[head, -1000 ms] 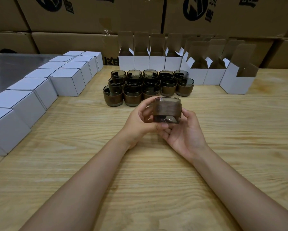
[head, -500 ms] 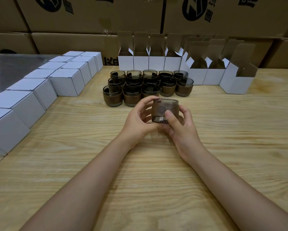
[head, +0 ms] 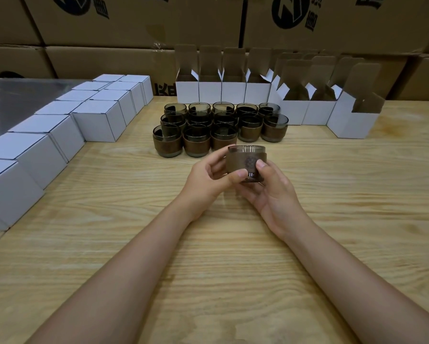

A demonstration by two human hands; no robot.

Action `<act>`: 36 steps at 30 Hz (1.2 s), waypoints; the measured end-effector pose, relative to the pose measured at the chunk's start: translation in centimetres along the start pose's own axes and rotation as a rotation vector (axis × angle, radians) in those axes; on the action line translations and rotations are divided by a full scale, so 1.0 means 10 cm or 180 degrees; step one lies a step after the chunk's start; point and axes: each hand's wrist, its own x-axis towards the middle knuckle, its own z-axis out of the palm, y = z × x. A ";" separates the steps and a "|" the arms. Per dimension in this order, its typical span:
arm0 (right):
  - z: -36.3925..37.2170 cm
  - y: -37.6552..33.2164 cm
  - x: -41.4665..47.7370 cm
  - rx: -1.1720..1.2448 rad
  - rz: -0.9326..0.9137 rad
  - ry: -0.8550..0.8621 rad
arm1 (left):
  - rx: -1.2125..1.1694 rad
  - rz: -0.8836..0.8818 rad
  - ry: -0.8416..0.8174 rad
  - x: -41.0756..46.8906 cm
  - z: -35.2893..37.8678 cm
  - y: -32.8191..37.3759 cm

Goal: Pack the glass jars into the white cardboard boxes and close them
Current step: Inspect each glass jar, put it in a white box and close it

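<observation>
Both hands hold one jar [head: 245, 163] above tabletop [head: 345, 194].
Left hand [head: 209, 178] and right hand [head: 274, 192] curl fingers round it, upright; other jars [head: 218, 127] clustered behind, open boxes [head: 295, 110] beyond.

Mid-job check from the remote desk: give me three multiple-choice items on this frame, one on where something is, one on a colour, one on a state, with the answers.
1. Where do the closed white boxes stand?
A. along the table's left side
B. behind the open boxes
C. in front of the arms

2. What colour is the band on the held jar?
A. white
B. brown
C. green

3. How do the flaps of the open boxes at the back stand?
A. folded shut
C. raised
B. torn off

Answers: 1 A, they run in rows down the left edge. 2 B, a brown band wraps the jar between the left hand and right hand. 3 C, their lids stand upright.
</observation>
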 end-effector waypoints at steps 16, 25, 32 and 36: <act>-0.01 -0.02 0.01 -0.0578 -0.0189 0.0123 | 0.0244 0.0199 -0.0033 0.00 -0.04 -0.05; 0.01 0.00 0.01 -0.0557 -0.0151 0.0252 | 0.0414 0.0421 -0.0193 -0.01 -0.01 -0.05; -0.02 0.02 0.03 -0.0515 -0.0215 0.0141 | 0.0707 0.0564 -0.0165 0.00 -0.01 -0.06; -0.01 0.02 0.04 -0.0502 -0.0210 0.0149 | 0.0886 0.0617 -0.0114 0.00 -0.01 -0.08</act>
